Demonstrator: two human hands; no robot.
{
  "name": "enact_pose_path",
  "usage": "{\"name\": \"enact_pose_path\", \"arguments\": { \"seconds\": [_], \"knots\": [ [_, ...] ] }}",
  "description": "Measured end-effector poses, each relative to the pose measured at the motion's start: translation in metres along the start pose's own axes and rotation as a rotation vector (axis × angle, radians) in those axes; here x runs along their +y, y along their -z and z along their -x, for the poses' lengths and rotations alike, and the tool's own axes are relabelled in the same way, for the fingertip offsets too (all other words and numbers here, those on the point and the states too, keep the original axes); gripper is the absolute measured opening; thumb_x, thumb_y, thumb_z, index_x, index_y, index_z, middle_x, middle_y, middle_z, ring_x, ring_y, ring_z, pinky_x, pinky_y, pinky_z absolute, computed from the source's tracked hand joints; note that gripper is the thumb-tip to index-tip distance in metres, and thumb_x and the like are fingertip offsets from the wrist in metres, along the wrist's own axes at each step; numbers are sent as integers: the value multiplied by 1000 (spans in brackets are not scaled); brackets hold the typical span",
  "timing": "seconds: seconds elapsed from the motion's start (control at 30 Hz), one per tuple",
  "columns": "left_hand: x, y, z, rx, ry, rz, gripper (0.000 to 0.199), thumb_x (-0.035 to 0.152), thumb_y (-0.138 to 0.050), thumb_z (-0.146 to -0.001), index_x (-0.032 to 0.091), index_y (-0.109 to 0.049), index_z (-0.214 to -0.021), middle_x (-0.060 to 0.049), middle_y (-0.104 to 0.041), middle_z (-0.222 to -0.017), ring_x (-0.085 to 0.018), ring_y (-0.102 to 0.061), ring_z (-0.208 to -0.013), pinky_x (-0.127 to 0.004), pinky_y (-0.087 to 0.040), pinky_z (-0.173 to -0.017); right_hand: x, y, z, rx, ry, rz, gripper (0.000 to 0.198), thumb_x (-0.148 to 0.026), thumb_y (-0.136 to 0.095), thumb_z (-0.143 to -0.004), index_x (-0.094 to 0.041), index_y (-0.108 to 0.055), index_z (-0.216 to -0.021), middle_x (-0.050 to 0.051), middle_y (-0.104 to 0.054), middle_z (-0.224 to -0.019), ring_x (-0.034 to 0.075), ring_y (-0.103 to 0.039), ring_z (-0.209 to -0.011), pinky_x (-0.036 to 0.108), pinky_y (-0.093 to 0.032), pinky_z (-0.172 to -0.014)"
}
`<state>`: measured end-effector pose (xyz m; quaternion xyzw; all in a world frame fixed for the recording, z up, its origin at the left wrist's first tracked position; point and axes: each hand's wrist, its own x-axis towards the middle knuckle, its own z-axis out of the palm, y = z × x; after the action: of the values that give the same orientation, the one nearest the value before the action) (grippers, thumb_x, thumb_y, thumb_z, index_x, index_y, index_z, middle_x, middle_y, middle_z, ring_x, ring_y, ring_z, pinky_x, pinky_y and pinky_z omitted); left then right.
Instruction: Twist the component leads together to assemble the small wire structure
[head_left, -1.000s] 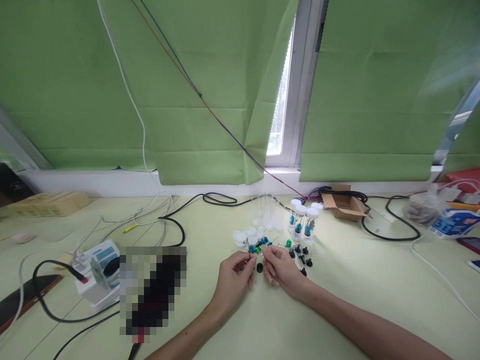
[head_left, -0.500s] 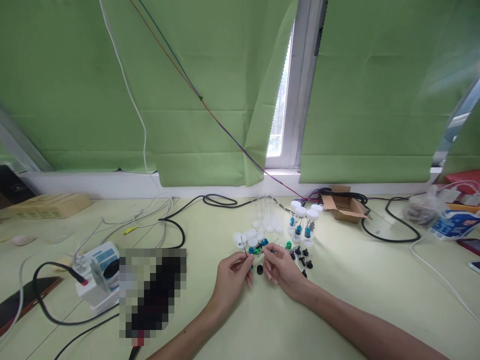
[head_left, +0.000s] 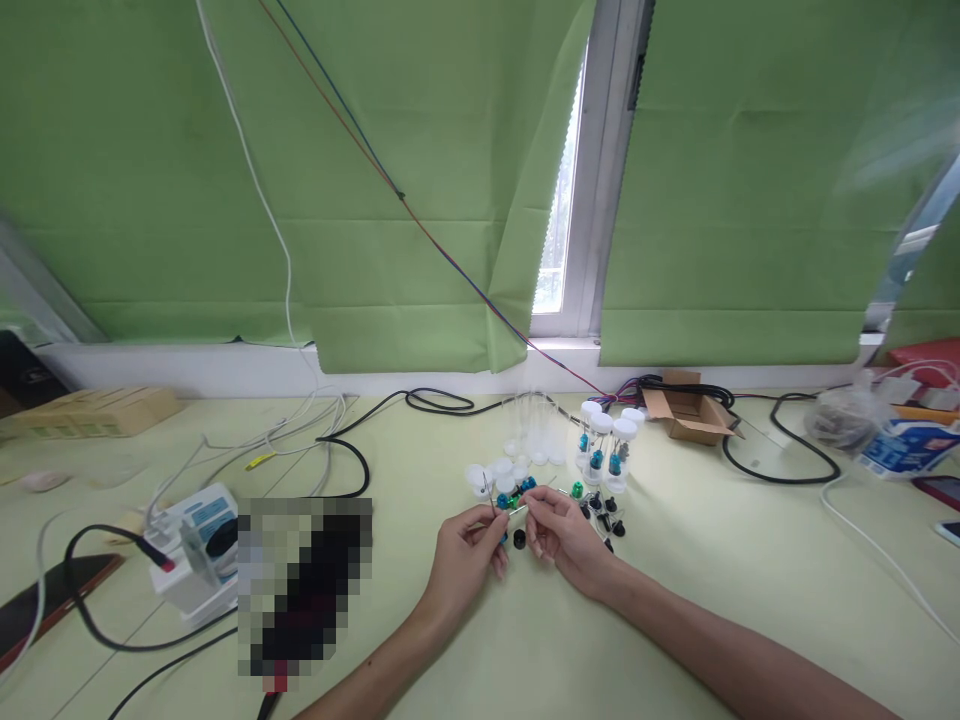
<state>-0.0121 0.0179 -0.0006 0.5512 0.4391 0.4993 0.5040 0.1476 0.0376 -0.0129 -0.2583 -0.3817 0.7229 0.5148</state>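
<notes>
My left hand (head_left: 471,545) is closed in a pinch on a small blue part (head_left: 504,538), mostly hidden by the fingers. Thin dark prongs (head_left: 487,488) rise above that thumb. Close beside it, my right hand (head_left: 564,528) pinches a thin pale stick (head_left: 518,510) that reaches toward the left fingertips; whether it touches the blue part I cannot tell. Just behind the hands lie small blue and green pieces (head_left: 530,483) and white caps (head_left: 504,474). A black cap (head_left: 520,539) rests between the hands, and several black pieces (head_left: 604,520) are scattered to the right.
Clear tubes with white caps (head_left: 624,430), holding blue pieces, stand behind my right hand. Clear empty tubes (head_left: 540,430) stand left of them. An open cardboard box (head_left: 690,415) is at the back. A white power strip (head_left: 191,550) and black cables (head_left: 367,470) lie left.
The fingertips have parted slightly, and more of the pale stick shows between them. Otherwise both hands stay nearly in place.
</notes>
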Motion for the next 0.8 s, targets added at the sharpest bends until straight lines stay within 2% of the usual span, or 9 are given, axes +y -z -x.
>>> {"name": "enact_pose_path", "arguments": {
  "seconds": [0.23,0.4,0.8],
  "knots": [
    [2,-1,1,-47,5,-17,27,41,-66,-81,14,-66,-74,-1,-60,-62,-13,-56,-47,-22,-47,-42,-1,0,0,-7,-12,3,33,-43,-75,-77,-16,-60,-85,-4,-60,-56,6,-48,-38,15,-30,-33],
    [3,-2,1,-56,2,-26,29,42,-65,-81,14,-67,-72,-1,-60,-61,-13,-55,-46,-22,-45,-42,-2,0,2,-24,-12,-12,34,-46,-75,-76,-15,-60,-77,-5,-56,-56,5,-48,-39,15,-31,-33],
    [8,-6,6,-70,-3,-106,29,42,-64,-81,14,-67,-73,-2,-62,-60,-12,-54,-44,-22,-43,-41,-1,-2,0,10,-57,41,50,-62,-72,-70,-15,-56,-67,-4,-56,-43,7,-47,-30,15,-28,-29]
  ]
}}
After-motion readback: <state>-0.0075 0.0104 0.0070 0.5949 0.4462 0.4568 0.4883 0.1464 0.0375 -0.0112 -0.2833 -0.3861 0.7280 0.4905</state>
